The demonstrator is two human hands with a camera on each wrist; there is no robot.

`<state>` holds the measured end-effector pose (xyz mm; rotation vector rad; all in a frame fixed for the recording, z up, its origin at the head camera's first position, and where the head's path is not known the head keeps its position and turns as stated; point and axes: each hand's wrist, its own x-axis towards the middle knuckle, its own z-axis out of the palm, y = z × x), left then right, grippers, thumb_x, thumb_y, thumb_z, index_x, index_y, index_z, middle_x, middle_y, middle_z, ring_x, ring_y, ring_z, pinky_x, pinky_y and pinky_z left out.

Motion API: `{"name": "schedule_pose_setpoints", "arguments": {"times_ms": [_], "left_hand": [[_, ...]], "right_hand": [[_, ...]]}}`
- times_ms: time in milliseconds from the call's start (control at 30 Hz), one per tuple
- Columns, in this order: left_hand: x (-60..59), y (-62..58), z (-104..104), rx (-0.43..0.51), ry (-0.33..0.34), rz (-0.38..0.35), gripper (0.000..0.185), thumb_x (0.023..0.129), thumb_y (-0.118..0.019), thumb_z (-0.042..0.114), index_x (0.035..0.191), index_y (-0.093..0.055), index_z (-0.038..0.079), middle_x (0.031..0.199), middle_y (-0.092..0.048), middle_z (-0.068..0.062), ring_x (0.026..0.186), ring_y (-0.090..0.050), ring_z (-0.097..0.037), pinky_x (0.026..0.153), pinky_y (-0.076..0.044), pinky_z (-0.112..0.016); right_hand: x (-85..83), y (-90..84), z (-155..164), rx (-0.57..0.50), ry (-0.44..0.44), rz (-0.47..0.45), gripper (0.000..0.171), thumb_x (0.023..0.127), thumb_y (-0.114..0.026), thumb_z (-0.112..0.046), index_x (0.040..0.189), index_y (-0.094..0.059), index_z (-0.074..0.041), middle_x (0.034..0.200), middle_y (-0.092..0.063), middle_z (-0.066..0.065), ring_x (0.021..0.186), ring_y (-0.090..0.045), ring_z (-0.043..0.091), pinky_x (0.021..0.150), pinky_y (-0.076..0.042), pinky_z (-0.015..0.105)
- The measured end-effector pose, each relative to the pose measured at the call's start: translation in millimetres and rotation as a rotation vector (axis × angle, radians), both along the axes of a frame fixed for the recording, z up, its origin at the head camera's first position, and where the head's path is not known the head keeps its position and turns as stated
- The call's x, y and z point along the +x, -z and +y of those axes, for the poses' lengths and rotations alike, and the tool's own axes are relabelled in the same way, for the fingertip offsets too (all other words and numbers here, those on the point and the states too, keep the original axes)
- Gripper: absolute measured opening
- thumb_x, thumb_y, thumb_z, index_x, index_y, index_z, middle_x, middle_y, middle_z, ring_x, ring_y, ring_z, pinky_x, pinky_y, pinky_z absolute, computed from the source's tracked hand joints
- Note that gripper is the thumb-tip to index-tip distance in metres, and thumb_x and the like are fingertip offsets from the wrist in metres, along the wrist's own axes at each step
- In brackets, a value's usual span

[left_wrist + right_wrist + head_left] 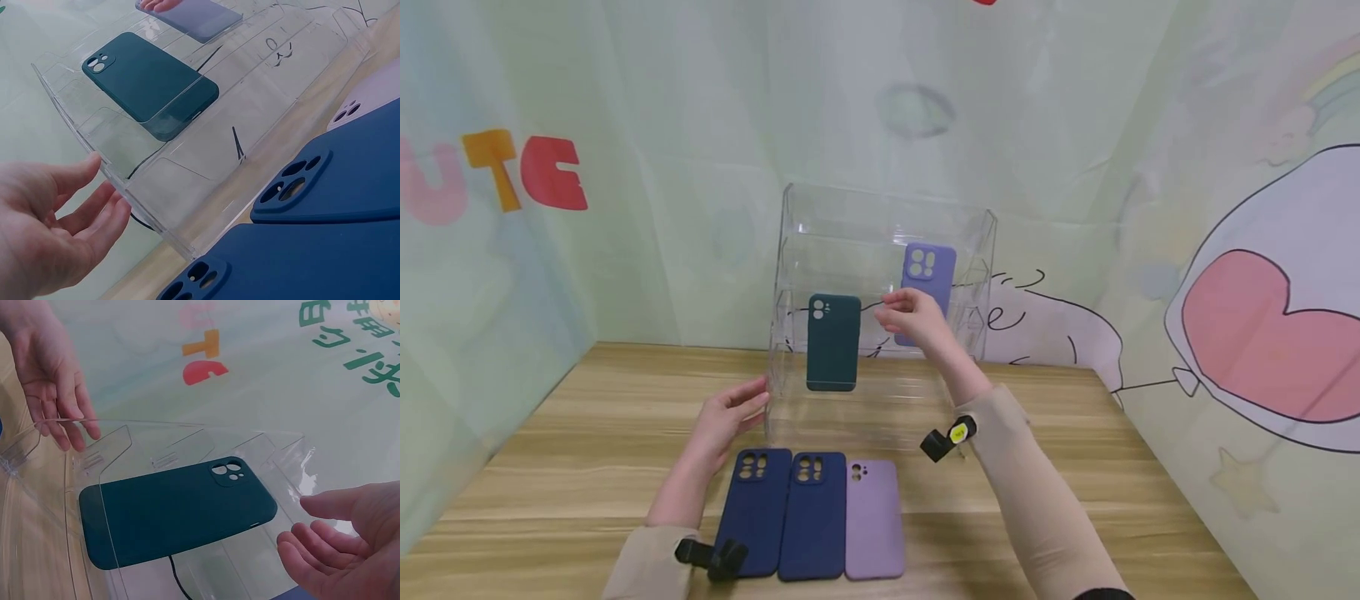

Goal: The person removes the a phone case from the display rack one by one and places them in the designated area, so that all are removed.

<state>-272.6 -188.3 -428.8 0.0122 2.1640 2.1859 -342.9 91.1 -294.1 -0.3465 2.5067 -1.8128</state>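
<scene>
A clear tiered display rack (880, 425) stands on the table. In its lower left part sits a dark green phone case (833, 342). Higher up on the right, a lavender phone case (929, 265) leans in the rack, partly covered by my right hand (917, 321). That hand is in front of the rack with its fingers loosely bent and nothing between them; the right wrist view shows it just beside the green case's camera end. My left hand (730, 417) touches the rack's left side edge with its fingertips, thumb and fingers apart.
Two navy phone cases (752, 517) (814, 517) and a light purple phone case (874, 521) lie in a row in front of the rack on the wooden table (587, 467). Behind hangs a printed curtain (700, 250).
</scene>
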Motion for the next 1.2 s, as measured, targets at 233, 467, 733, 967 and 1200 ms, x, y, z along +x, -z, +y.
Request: {"name": "schedule_pose_setpoints", "arguments": {"times_ms": [233,467,733,967,1200], "left_hand": [[0.5,-0.5,0.0,0.000,-0.003,-0.001,0.055,0.102,-0.054,0.018,0.147,-0.036,-0.005,0.152,-0.035,-0.023,0.096,-0.057,0.013,0.094,-0.053,-0.018],[0.3,-1.3,0.5,-0.008,-0.002,-0.008,0.054,0.102,-0.054,0.018,0.148,-0.036,-0.004,0.153,-0.034,-0.024,0.095,-0.056,0.014,0.097,-0.053,-0.021],[0.5,-1.1,1.0,-0.009,-0.004,-0.014,0.053,0.102,-0.053,0.017,0.148,-0.036,-0.004,0.154,-0.033,-0.025,0.096,-0.056,0.014,0.095,-0.053,-0.019],[0.8,-1.5,1.2,-0.002,-0.013,-0.019,0.054,0.101,-0.054,0.017,0.148,-0.036,-0.004,0.154,-0.034,-0.024,0.099,-0.057,0.011,0.094,-0.053,-0.018],[0.3,-0.7,1.1,-0.003,-0.018,-0.017,0.054,0.101,-0.056,0.019,0.147,-0.037,-0.003,0.152,-0.036,-0.022,0.103,-0.058,0.007,0.093,-0.053,-0.017]], "right_hand": [[-9.7,6.4,-11.2,-0.002,0.007,0.080,0.040,0.092,-0.067,-0.010,0.128,-0.054,0.004,0.125,-0.062,0.019,0.117,-0.059,0.031,0.101,-0.052,0.039],[-16.1,12.1,-18.4,0.032,0.035,0.117,0.045,0.092,-0.069,-0.017,0.130,-0.055,0.002,0.126,-0.063,0.015,0.119,-0.058,0.029,0.104,-0.049,0.042],[-18.0,19.2,-26.0,0.061,-0.003,0.114,0.044,0.092,-0.069,-0.017,0.132,-0.056,-0.004,0.129,-0.062,0.016,0.121,-0.058,0.029,0.103,-0.050,0.042],[-18.2,23.9,-33.4,0.090,0.007,0.093,0.044,0.093,-0.068,-0.018,0.133,-0.056,-0.004,0.130,-0.061,0.017,0.122,-0.057,0.031,0.104,-0.050,0.043],[-16.7,28.3,-36.8,0.016,0.021,0.095,0.038,0.093,-0.066,-0.009,0.128,-0.058,0.001,0.124,-0.062,0.021,0.117,-0.060,0.033,0.095,-0.056,0.037]]}}
